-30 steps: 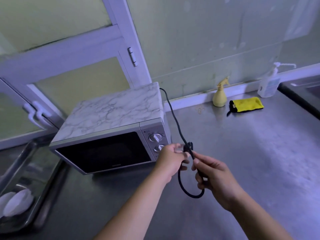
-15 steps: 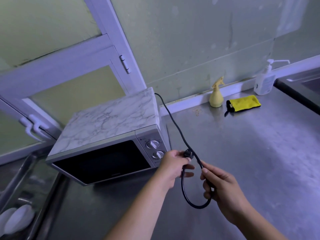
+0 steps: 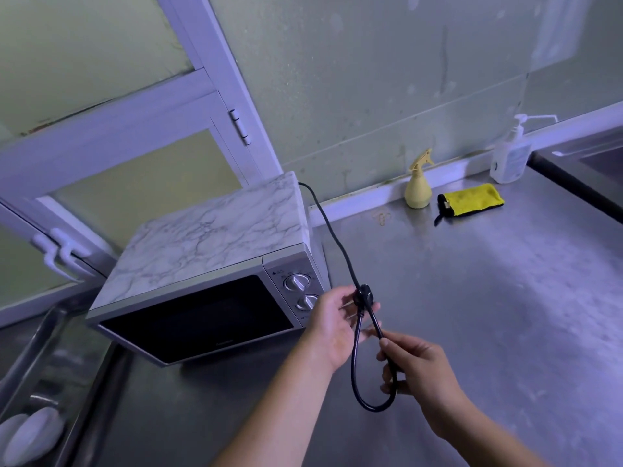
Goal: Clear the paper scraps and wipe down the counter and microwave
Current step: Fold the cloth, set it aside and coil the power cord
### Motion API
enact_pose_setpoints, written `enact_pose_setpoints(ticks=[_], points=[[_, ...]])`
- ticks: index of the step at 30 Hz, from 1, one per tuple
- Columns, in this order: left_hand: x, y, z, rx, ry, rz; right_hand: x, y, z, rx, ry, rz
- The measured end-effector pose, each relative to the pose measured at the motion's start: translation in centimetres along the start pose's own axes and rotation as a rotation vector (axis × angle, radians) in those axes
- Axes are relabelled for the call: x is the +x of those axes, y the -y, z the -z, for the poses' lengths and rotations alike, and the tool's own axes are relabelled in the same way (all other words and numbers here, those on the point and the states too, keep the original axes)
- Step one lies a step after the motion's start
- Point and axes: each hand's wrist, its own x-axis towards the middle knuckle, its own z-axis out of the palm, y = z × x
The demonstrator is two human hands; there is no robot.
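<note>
— Anything changed over the last second?

— Only slightly. Drawn a little further apart along the black power cord [image 3: 337, 244], leaving the loop [image 3: 371, 407] that hangs between the two hands a bit longer than before. Otherwise the same: microwave [image 3: 209, 264] on the left of the steel surface [image 3: 472, 315], door closed, marble-patterned top, with the cord running from its far right corner down toward the hands.

— Meaning for the task?

— Probably gathering the cord out of the way ahead of wiping. No wiping begun, judging by the yellow cloth [image 3: 472, 200] lying untouched at the far right of the surface. Just left of it, a yellow spray bottle [image 3: 418, 190]; further right, against the wall, a pump bottle [image 3: 509, 156]. No paper scraps made out in view.

— And the hands?

— Both reaching forward from the near edge, just right of the microwave's dials. Left hand [image 3: 332, 328]: raised, fingers curled, pinching the plug [image 3: 364, 296] at the top of the loop. Right hand [image 3: 418, 372]: nearer and lower, thumb and curled fingers gripping the cord below the point where its two strands cross. Both apparently held clear of the surface rather than resting on it.
</note>
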Motion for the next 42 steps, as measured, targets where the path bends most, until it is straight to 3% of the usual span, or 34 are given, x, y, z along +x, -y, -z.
enact_pose_setpoints(ticks=[4, 7, 9, 11, 13, 15, 17, 20, 25, 28, 32, 36, 42], points=[[0.8, 0.5, 0.3, 0.159, -0.071, -0.011, 0.1, -1.2, 0.0, -0.076, -0.073, -0.067], [1.1, -0.7, 0.4, 0.253, -0.103, -0.070, 0.4, -2.3, 0.7, -0.244, -0.223, -0.076], [1.3, -1.8, 0.3, 0.295, -0.111, -0.104, 0.1, -2.7, 1.0, -0.209, -0.326, -0.098], [1.4, -2.5, 0.1, 0.330, -0.101, -0.135, -0.2, -2.5, 0.7, 0.019, -0.210, -0.236], [1.5, -2.8, 0.0, 0.350, -0.061, -0.174, 0.3, -1.2, 0.0, 0.303, 0.069, -0.483], [1.5, -2.6, 0.0, 0.330, 0.025, -0.210, 1.9, 0.3, -0.4, 0.545, 0.243, -0.576], [1.5, -2.4, 0.2, 0.349, 0.077, -0.255, 3.8, 2.2, -0.7, 0.705, 0.218, -0.585], [1.8, -2.2, 0.9, 0.441, 0.051, -0.331, 7.0, 4.9, -0.8, 0.733, 0.071, -0.539], [2.0, -1.9, 1.9, 0.417, -0.027, -0.323, 11.2, 7.9, -2.7, 0.539, -0.020, -0.497], [3.0, -1.3, 2.6, 0.441, -0.165, -0.418, 13.5, 9.0, -3.8, 0.429, -0.049, -0.475], [4.4, -0.1, 3.1, 0.531, -0.298, -0.440, 16.4, 10.2, -4.5, 0.022, 0.030, -0.412], [5.5, 1.3, 2.9, 0.543, -0.252, -0.375, 18.4, 11.2, -5.9, -0.286, 0.076, -0.303], [7.3, 1.5, 1.4, 1.079, -0.182, -0.488, 19.7, 11.4, -8.3, -0.545, 0.092, -0.179]])
